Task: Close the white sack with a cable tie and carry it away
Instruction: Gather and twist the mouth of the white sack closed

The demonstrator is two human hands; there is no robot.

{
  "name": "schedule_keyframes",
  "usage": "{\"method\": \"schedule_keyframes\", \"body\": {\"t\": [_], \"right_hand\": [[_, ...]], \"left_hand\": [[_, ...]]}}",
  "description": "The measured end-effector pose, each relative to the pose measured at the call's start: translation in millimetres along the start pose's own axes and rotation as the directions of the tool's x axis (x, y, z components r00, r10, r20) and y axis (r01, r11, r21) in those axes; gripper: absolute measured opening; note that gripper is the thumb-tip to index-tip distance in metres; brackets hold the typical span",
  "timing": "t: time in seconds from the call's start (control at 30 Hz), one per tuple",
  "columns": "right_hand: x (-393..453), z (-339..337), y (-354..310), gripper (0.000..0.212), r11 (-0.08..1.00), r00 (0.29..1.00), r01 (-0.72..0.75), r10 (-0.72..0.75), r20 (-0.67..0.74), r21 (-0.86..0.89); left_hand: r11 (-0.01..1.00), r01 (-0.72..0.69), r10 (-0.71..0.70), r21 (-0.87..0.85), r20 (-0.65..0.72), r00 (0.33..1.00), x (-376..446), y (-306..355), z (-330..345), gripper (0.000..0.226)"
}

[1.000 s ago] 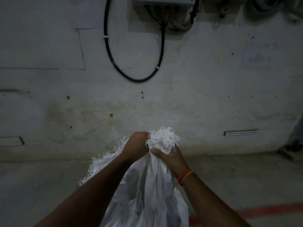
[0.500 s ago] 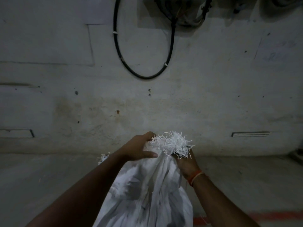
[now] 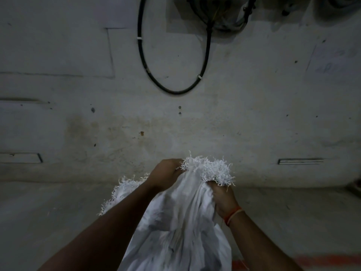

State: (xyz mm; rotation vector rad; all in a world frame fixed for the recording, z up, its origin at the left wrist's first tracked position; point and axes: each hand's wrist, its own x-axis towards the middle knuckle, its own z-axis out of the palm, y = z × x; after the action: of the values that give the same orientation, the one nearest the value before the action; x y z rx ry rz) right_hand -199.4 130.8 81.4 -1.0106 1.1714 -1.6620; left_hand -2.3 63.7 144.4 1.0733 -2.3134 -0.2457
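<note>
A white woven sack stands in front of me, its frayed mouth bunched up at the top. My left hand grips the left side of the gathered mouth. My right hand, with an orange thread round the wrist, holds the cloth just under the frayed edge on the right. A loose frayed flap hangs out behind my left forearm. No cable tie shows in the head view.
A stained concrete wall rises close behind the sack. A black cable loop hangs on it from a box above. A red line runs across the grey floor at the lower right.
Both hands have gathered the sack's mouth tighter. My right hand slid lower and to the right under the frayed edge. The loose flap has spread out at the left.
</note>
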Motion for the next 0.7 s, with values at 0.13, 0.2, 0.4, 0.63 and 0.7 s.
{"method": "schedule_keyframes", "body": {"t": [0.13, 0.2, 0.4, 0.63, 0.7], "right_hand": [[3, 9, 1, 0.023, 1.0, 1.0, -0.004, 0.004, -0.005, -0.001], [7, 4, 7, 0.02, 1.0, 0.999, -0.007, 0.007, -0.038, -0.01], [11, -6, 11, 0.037, 0.997, 0.997, -0.035, 0.039, -0.063, 0.062], [17, -10, 20, 0.037, 0.996, 0.997, -0.037, 0.042, -0.068, 0.078], [16, -10, 20, 0.039, 0.996, 0.996, -0.051, 0.057, -0.074, 0.079]], "left_hand": [[0.991, 0.119, -0.124, -0.064, -0.081, 0.989, 0, 7, 3, 0.025], [0.99, 0.139, -0.14, -0.017, -0.114, 0.984, -4, 3, 4, 0.02], [1.0, 0.029, -0.027, 0.01, -0.15, 0.988, -21, -27, 1, 0.026], [0.991, -0.089, 0.071, -0.1, -0.171, 0.983, -42, -29, 7, 0.081], [0.995, -0.084, 0.073, -0.059, -0.165, 0.984, -44, -31, 12, 0.065]]}}
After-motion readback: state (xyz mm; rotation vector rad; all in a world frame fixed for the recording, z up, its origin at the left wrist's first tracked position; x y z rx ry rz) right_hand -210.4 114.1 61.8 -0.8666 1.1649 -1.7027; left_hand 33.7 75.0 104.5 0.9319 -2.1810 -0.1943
